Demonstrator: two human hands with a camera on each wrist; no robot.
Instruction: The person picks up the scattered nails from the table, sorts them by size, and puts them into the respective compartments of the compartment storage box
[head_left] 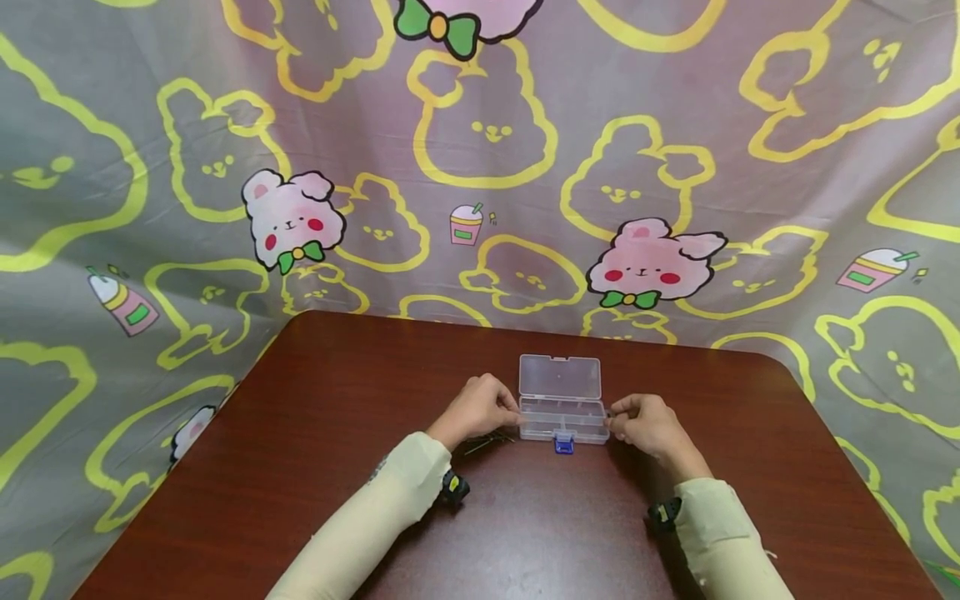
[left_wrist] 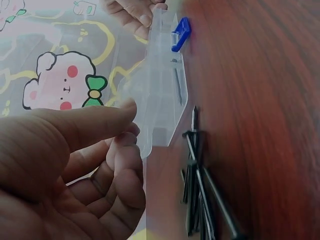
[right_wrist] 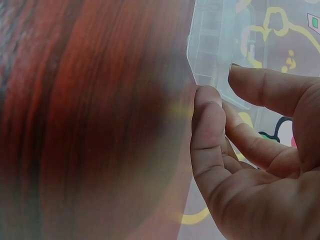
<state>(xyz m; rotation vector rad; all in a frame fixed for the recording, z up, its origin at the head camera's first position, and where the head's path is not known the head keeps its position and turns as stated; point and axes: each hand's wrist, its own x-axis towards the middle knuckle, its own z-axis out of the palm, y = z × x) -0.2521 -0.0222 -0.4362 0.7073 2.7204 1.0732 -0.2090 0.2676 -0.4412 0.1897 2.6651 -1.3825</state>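
A clear plastic compartment box [head_left: 585,432] stands on the table with its lid [head_left: 559,377] raised at the back and its blue latch [head_left: 564,445] hanging at the front. My left hand [head_left: 480,408] holds the box's left end between thumb and bent fingers. At the opposite end, the fingertips of my right hand [head_left: 647,427] lie against the end wall, with the thumb at the rim. Inside the front compartment lies one dark nail [left_wrist: 178,82]. Several loose nails [left_wrist: 197,185] are heaped on the table beside the left hand.
The dark red-brown wooden table [head_left: 360,367] has a rounded far edge. Behind it hangs a grey curtain [head_left: 517,275] with cartoon rabbits and yellow outlines. A black wrist camera [head_left: 453,485] is strapped over the left sleeve, and another wrist camera [head_left: 664,513] over the right.
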